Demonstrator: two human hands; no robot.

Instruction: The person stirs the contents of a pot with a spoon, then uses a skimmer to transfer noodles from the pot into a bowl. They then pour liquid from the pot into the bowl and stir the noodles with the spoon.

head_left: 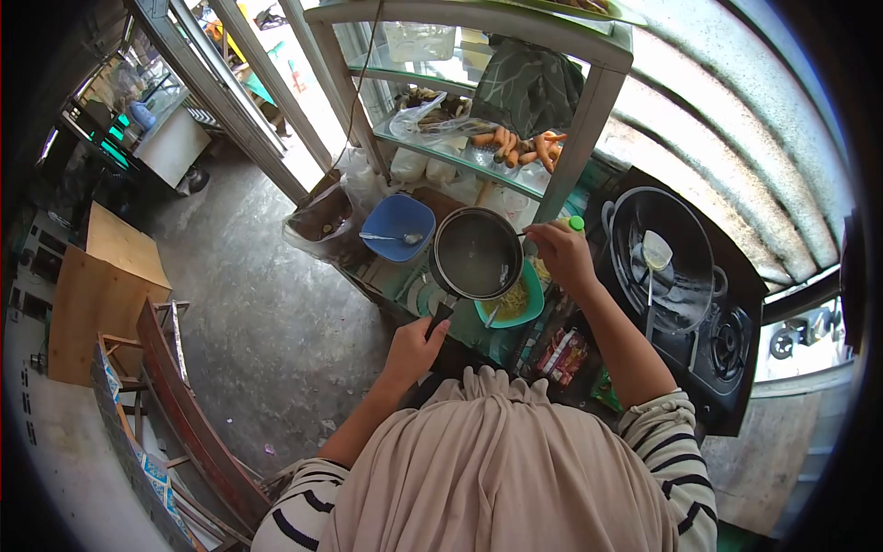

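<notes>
My left hand (pixel 416 352) is wrapped around the black handle of a saucepan (pixel 471 262), which has cloudy liquid in it. At the pan's right rim, the fingers of my right hand (pixel 561 256) are pinched on a thin dark piece that I cannot make out. Partly beneath the pan is a green bowl (pixel 535 308) with yellowish noodle-like food and a spoon. A blue bowl (pixel 398 213) with a spoon (pixel 405 239) in it stands left of the pan. A green bottle cap (pixel 577 224) shows just beyond my right hand.
To the right, a large wok (pixel 676 299) with a ladle (pixel 656 253) sits on a gas stove (pixel 728 354). A glass cabinet (pixel 589 120) holding carrots (pixel 509 145) stands ahead. Red packets (pixel 561 357) lie near my right forearm. A wooden bench (pixel 184 409) is at left.
</notes>
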